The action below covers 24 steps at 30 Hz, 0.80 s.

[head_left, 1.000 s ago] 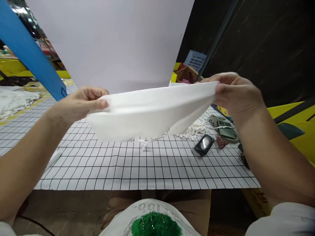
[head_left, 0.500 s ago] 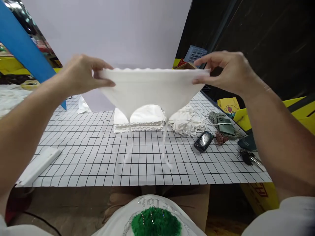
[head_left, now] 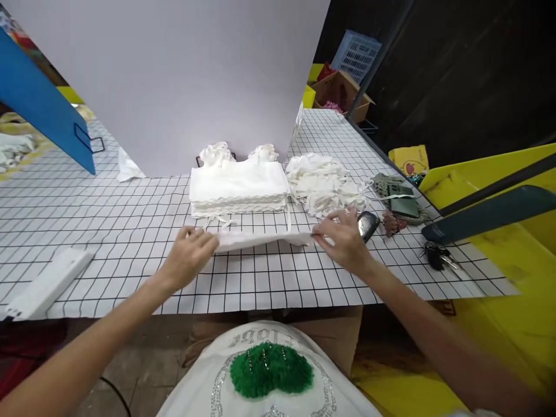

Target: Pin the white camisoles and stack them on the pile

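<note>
A white garment with thin straps (head_left: 256,239) is stretched between my two hands, low over the checked tabletop and edge-on to me. My left hand (head_left: 191,255) is closed on its left end, fingers curled in. At the other end, the fingers of my right hand (head_left: 341,238) pinch the cloth. Just behind it lies a neat stack of folded white garments (head_left: 238,182) with scalloped edges; straps trail from its front. To the right of the stack is a loose heap of white garments (head_left: 321,182).
Right of my right hand lie a dark shiny object (head_left: 368,225), a green pouch (head_left: 400,201) and keys (head_left: 438,256). A long white bar (head_left: 50,284) rests at left. A pale upright panel (head_left: 186,75) stands behind the stack, with a blue strip (head_left: 43,104) at far left.
Both hands have come down from about head-camera height towards the tabletop, bringing the garment with them. It hung open with straps dangling; now it lies low and nearly flat. The camera has tilted down.
</note>
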Motion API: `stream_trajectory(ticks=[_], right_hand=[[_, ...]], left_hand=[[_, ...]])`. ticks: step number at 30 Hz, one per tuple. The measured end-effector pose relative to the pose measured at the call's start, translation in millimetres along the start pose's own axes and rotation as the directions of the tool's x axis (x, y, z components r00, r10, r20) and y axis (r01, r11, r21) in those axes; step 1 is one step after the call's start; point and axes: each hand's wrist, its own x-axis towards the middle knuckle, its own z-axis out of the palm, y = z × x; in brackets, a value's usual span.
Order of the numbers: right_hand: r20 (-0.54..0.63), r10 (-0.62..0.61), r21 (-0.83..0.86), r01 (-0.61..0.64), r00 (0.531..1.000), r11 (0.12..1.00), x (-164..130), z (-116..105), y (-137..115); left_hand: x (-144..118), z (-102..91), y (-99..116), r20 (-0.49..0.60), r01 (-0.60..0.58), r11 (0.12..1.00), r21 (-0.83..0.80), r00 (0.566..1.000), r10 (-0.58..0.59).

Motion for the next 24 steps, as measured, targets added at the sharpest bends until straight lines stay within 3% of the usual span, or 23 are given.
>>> stream_trajectory(ticks=[2, 4, 6, 8, 11, 14, 19, 24], right_hand=[[0.091, -0.053, -0.028, 0.056, 0.994, 0.998, -35, 12, -10], [0.172, -0.106, 0.001, 0.107, 0.979, 0.994, -64, 13, -22], [0.19, -0.13, 0.094, 0.114, 0.973, 0.989, -84, 9, -33], [0.134, -0.109, 0.196, 0.081, 0.985, 0.977, -94, 6, -41], [0.089, -0.029, 0.207, 0.01, 0.996, 0.978, -95, 8, -47], [0.176, 0.022, 0.077, -0.036, 0.984, 0.996, -92, 16, -47], [0.233, 0.024, 0.042, -0.035, 0.972, 0.998, -95, 20, -45], [0.119, 0.188, 0.075, -0.198, 0.975, 0.977, -92, 22, -38]], left_hand=[[-34, 19.6, 12, 0.048, -0.092, 0.996, 0.022, 0.995, 0.091], [-58, 22.7, 24, 0.055, -0.138, 0.99, -0.003, 0.989, 0.138], [-72, 18.0, 35, 0.005, -0.1, 0.993, -0.064, 0.995, 0.1], [-76, 14.2, 44, -0.056, -0.011, 0.994, -0.113, 0.998, 0.005], [-73, 18.6, 50, -0.073, 0.102, 0.983, -0.151, 0.991, -0.114], [-70, 28.0, 49, -0.046, 0.193, 0.962, -0.194, 0.978, -0.205], [-76, 24.9, 44, 0.09, 0.222, 0.947, -0.233, 0.974, -0.206], [-85, 15.0, 48, 0.059, 0.259, 0.936, -0.239, 0.966, -0.253]])
